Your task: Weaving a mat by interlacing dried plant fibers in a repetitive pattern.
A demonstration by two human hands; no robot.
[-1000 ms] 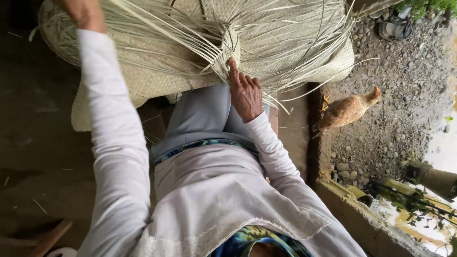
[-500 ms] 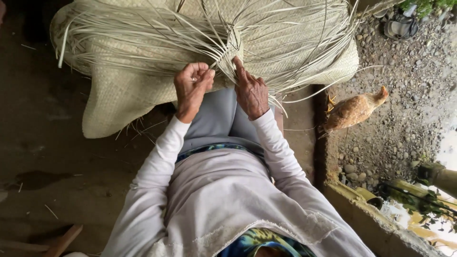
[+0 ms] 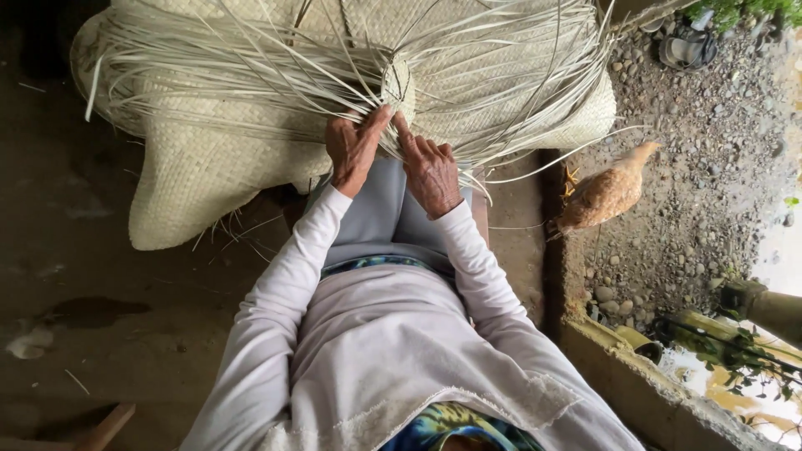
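Pale woven mat [image 3: 209, 179] on lap; left hand [image 3: 351, 150] and right hand [image 3: 430, 171] both pinching its loose strips [image 3: 501, 92], fingers nearly closed

Both arms, in white sleeves, reached forward over the lap. The left hand [image 3: 352, 150] and right hand [image 3: 430, 174] lay close together, backs up, fingers extended toward the far side, fingertips nearly meeting.
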